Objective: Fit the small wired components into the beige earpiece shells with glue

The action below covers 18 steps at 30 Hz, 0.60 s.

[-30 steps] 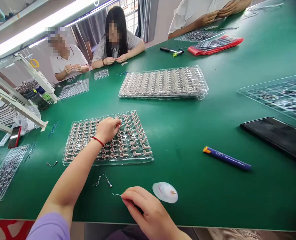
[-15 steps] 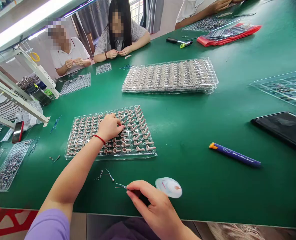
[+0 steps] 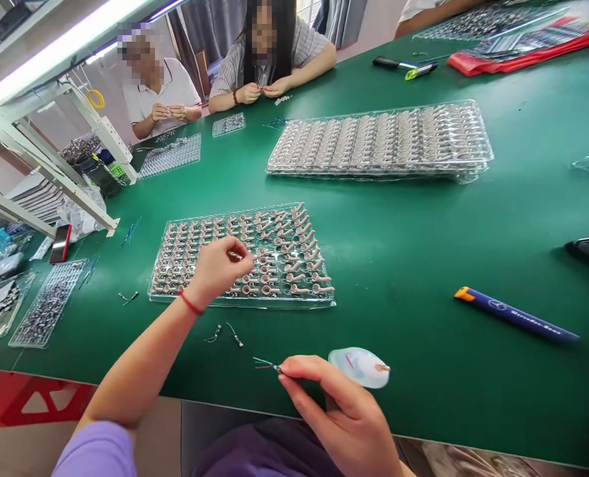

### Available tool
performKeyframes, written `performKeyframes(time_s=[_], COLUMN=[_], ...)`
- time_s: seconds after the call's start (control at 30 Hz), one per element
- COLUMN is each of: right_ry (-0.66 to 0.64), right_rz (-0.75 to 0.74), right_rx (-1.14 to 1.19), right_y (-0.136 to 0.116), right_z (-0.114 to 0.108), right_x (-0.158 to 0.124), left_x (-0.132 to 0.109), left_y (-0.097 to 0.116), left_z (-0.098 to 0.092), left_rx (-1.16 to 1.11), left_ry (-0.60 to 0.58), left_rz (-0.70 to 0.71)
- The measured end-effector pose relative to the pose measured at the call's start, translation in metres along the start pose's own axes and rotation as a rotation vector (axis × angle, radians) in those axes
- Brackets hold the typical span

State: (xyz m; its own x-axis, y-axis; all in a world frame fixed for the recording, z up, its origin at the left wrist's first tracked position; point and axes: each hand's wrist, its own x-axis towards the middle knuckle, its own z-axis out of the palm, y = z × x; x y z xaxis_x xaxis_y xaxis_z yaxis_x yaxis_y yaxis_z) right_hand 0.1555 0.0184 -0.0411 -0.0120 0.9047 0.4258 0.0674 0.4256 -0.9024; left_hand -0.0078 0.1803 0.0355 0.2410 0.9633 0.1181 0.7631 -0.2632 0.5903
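Note:
My left hand (image 3: pixel 223 268), with a red cord at its wrist, is pinched closed over a clear plastic tray (image 3: pixel 269 302). Rows of small beige cup-shaped shells with stems (image 3: pixel 299 289) fill that tray. What sits between those fingertips, if anything, is too small to make out. Close to the table's front edge, my right hand (image 3: pixel 341 404) pinches a small wired component (image 3: pixel 276 368) between thumb and forefinger, its thin red and pale wires pointing left. Two similar wired pieces (image 3: pixel 235 336) lie on the table between my hands, and another (image 3: pixel 128 297) rests left of the tray.
A translucent white dish (image 3: pixel 361 366) lies beside my right hand. Farther right is a blue pen-shaped tool (image 3: pixel 517 317) with an orange end. Stacked filled trays (image 3: pixel 374 173) stand behind. A metal shelf post (image 3: pixel 90 215) rises at left. Two co-workers sit across the green table (image 3: pixel 413 245).
My left hand has lifted slightly off the shells and drawn back toward me, fingers pinched. My right hand still holds the wired component. The whole view has shifted, with table things appearing farther right.

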Motion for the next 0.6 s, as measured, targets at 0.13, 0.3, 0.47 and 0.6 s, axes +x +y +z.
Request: performKeyframes(time_s=[0.13,0.3,0.47,0.6], right_ry=[0.041,0.066,0.016,-0.076], right_rz=[0.025,0.116,0.259,0.302], right_rx=[0.079,0.141,0.28,0.318], right_y=[-0.007,-0.019,-0.027,-0.027], right_z=[0.001,0.007,0.008,0.001], right_x=[-0.003,-0.003,-0.004,-0.003], left_x=[-0.085,-0.159,-0.174,-0.173], left_y=[0.005,0.017,0.02,0.016], left_z=[0.0,0.022,0.037,0.036], left_rx=[-0.472,-0.916,-1.044,-1.105], left_ry=[-0.133,-0.08,0.079,-0.017], left_rz=[-0.121,-0.347,-0.373,-0.387])
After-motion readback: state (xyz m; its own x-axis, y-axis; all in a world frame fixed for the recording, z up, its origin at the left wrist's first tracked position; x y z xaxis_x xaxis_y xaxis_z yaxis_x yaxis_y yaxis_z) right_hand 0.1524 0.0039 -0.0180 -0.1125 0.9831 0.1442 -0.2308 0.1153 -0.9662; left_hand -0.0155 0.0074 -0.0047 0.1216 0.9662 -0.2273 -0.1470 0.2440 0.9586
